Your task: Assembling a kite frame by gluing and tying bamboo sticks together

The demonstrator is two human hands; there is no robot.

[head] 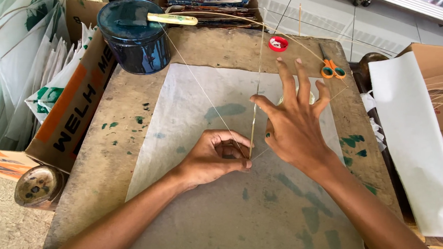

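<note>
Pinching the lower end of a thin upright bamboo stick (254,116), the left hand (214,157) rests knuckles-down on a pale sheet of thin paper (191,118) at about 6 o'clock from the sheet's centre; its grip is clenched on the stick between thumb and curled fingers. The stick runs straight up toward 12 o'clock, where it meets a second, bowed stick (287,34) that arcs across the far part of the tabletop (104,148). A fine string (198,90) slants from the left hand toward 11 o'clock, ending near a dark blue tin (135,36) with a pale-handled brush (172,19) lying across its rim.

The right hand (295,123) hovers just at 3 o'clock of the stick, fingers spread wide, grip released; its forefinger tip touches or nearly touches the stick, and I cannot tell which. Green paint smears mark the paper and the worn wooden tabletop.

At 12 o'clock lies a small red lid (278,43), and at 1 o'clock orange-handled scissors (331,67). At 9 o'clock stands a cardboard box (76,107) packed with white and green folded paper (27,74). At 3 o'clock hangs a white paper stack (412,139) over the table's edge. A round rusty tin (39,185) sits at 8 o'clock, below the box.
</note>
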